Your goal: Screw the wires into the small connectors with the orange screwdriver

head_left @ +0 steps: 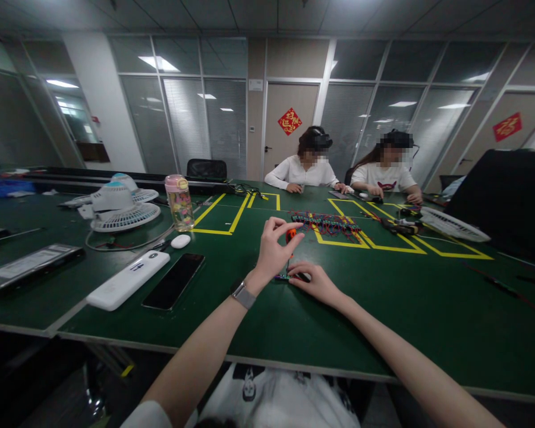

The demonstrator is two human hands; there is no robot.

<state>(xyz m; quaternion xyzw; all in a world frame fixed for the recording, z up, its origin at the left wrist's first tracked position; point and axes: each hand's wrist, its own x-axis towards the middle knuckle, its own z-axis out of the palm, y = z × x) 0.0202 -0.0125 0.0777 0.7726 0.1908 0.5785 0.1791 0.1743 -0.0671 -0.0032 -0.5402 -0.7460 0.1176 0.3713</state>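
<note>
My left hand point(271, 246) is curled around the orange-and-black handle of a small screwdriver point(291, 234), thumb and forefinger on either side of it. The screwdriver stands upright, its thin shaft pointing down to a small circuit board point(282, 277) on the green table. Low on the table, my right hand point(314, 282) pinches the board's right side with its fingertips. The shaft's tip is too small to make out where it meets the board. Just beyond my hands lies a row of small circuit boards with red and blue wires point(325, 223).
Left on the green table point(232, 321) are a black phone point(173, 282), a white power bank point(129, 279), a white oval case point(181, 241), a pink-lidded bottle point(179, 202) and white fans point(125, 217). Yellow tape point(396, 246) marks rectangles. Two people sit opposite; a black screen point(503, 202) stands right.
</note>
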